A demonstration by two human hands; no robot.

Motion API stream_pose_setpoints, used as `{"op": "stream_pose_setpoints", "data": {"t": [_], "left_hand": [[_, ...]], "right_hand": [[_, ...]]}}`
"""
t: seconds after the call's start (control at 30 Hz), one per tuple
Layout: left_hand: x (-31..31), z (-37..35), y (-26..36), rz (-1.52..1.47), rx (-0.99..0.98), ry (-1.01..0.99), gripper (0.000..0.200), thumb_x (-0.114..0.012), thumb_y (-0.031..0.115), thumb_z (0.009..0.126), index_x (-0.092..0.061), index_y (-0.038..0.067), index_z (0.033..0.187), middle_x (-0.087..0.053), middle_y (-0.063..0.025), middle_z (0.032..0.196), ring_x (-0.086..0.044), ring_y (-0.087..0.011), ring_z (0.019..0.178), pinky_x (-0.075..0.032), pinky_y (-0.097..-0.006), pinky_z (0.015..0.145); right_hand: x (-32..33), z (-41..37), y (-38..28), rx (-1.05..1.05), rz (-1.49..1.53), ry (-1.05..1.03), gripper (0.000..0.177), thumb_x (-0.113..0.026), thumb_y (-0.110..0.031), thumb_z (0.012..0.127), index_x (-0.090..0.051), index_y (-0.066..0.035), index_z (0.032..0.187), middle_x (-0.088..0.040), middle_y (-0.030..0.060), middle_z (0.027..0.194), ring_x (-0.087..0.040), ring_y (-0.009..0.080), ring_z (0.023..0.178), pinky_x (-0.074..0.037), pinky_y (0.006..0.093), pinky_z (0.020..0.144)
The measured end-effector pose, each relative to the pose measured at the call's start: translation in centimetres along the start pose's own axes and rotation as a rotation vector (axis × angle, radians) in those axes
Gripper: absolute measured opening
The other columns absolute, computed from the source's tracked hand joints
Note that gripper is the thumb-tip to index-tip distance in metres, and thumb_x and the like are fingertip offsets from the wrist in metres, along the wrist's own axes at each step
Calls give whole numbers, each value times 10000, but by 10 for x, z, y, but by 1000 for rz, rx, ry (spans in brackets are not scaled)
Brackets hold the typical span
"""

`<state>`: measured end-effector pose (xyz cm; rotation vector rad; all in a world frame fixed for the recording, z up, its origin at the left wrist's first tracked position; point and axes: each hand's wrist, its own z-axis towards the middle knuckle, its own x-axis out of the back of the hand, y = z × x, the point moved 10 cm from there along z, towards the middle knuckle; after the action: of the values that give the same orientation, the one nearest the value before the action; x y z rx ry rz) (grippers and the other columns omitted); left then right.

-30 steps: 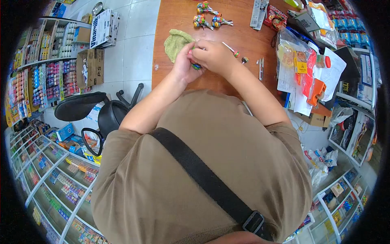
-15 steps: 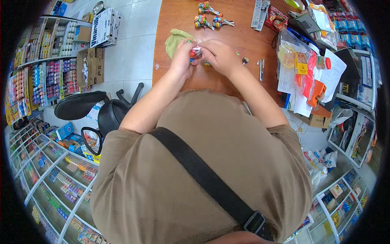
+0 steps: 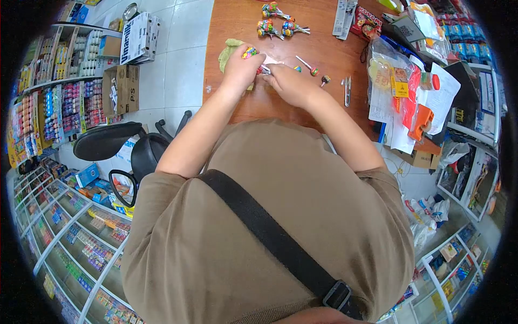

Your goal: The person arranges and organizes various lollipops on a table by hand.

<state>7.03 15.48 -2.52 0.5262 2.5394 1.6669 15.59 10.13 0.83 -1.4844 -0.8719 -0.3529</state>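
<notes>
My left hand (image 3: 241, 70) is closed around a bunch of wrapped lollipops (image 3: 249, 52), whose colourful heads show above the fist. At its right, my right hand (image 3: 287, 82) pinches the lollipops where a reddish and white part shows between the hands; the fingertips partly hide it. A green cloth (image 3: 225, 56) lies partly behind my left hand. To the right of my right hand, a single lollipop (image 3: 314, 71) with a white stick and a dark-headed lollipop (image 3: 325, 80) lie on the wooden table (image 3: 334, 105). Another small wrapped head (image 3: 297, 69) shows just above my right hand.
Several bundled lollipops (image 3: 270, 28) lie at the table's far side. Tweezers or a similar slim metal tool (image 3: 347, 92) lie right of the hands. A red snack packet (image 3: 367, 22), papers and an orange tool (image 3: 421, 123) crowd the right. A black chair (image 3: 151, 156) stands left.
My left hand has turned, so wrapped heads now show above its fist. My right hand has shifted slightly down and right. The white-sticked lollipop beside it now shows in full.
</notes>
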Motion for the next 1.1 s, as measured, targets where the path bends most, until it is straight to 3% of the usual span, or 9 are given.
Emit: {"op": "stream_pose_setpoints", "data": {"t": [0.27, 0.37, 0.47, 0.57, 0.67, 0.7, 0.73, 0.8, 1.1], "left_hand": [[-19, -5, -7, 45, 185, -210, 321, -538, 380, 847, -506, 85, 971, -543, -5, 759, -529, -78, 643, -406, -244, 450], [-25, -26, 9, -258, 369, -339, 326, -447, 400, 894, -513, 94, 985, -558, -13, 812, -552, -87, 730, -465, -271, 545], [-19, -11, 0, -34, 275, -473, 331, -382, 369, 925, -508, 88, 1046, -576, -31, 880, -561, -110, 799, -483, -285, 687], [-14, 7, 35, 418, -368, -438, 331, -376, 324, 933, -512, 69, 1094, -577, -39, 939, -555, -131, 845, -454, -286, 780], [-31, -18, 57, 15, -342, -499, 315, -393, 273, 930, -525, 47, 1105, -568, -30, 965, -539, -123, 878, -426, -259, 810], [-34, -20, 66, 120, -484, -475, 278, -411, 224, 921, -542, 44, 1086, -554, -25, 1008, -522, -109, 900, -430, -251, 787], [-37, -19, 58, 65, -383, -506, 276, -413, 219, 918, -540, 44, 1091, -550, -27, 1025, -515, -108, 914, -424, -250, 795], [-44, -23, 45, -43, -179, -564, 274, -418, 208, 914, -535, 44, 1099, -540, -32, 1060, -500, -106, 940, -414, -249, 811], [-38, -28, 73, 229, -587, -548, 404, -434, 231, 891, -437, 36, 1244, -485, -87, 1190, -459, -168, 1114, -386, -296, 910]], "right_hand": [[-18, -3, 23, -49, -16, 48, 243, -459, -202, 874, -514, 29, 925, -581, 236, 860, -560, 386, 821, -436, 438, 716], [-19, -2, 27, 22, 92, 59, 234, -456, -186, 867, -511, 33, 931, -582, 242, 867, -559, 387, 839, -430, 444, 733], [-16, -2, 25, 76, 258, 21, 212, -448, -172, 872, -504, 26, 926, -580, 224, 824, -563, 368, 806, -431, 421, 697], [-16, -9, 17, 54, 476, -77, 207, -422, -192, 899, -489, 3, 914, -560, 148, 719, -563, 270, 670, -433, 352, 598], [-38, -17, 22, -114, 799, -251, 207, -390, -213, 925, -472, -27, 889, -499, 58, 655, -497, 146, 562, -403, 274, 513], [-37, -19, 20, -132, 861, -251, 207, -379, -217, 932, -467, -37, 879, -478, 36, 653, -468, 115, 547, -388, 254, 495], [-38, -21, 18, -150, 925, -251, 209, -368, -220, 939, -462, -48, 870, -457, 14, 652, -440, 85, 532, -373, 234, 477], [-36, -24, 14, -153, 920, -226, 204, -362, -215, 942, -453, -52, 860, -457, 14, 666, -444, 95, 532, -373, 236, 476], [-43, -23, 20, -144, 1035, -213, 182, -360, -229, 948, -415, -65, 891, -420, 5, 653, -403, 102, 514, -338, 238, 447]]}}
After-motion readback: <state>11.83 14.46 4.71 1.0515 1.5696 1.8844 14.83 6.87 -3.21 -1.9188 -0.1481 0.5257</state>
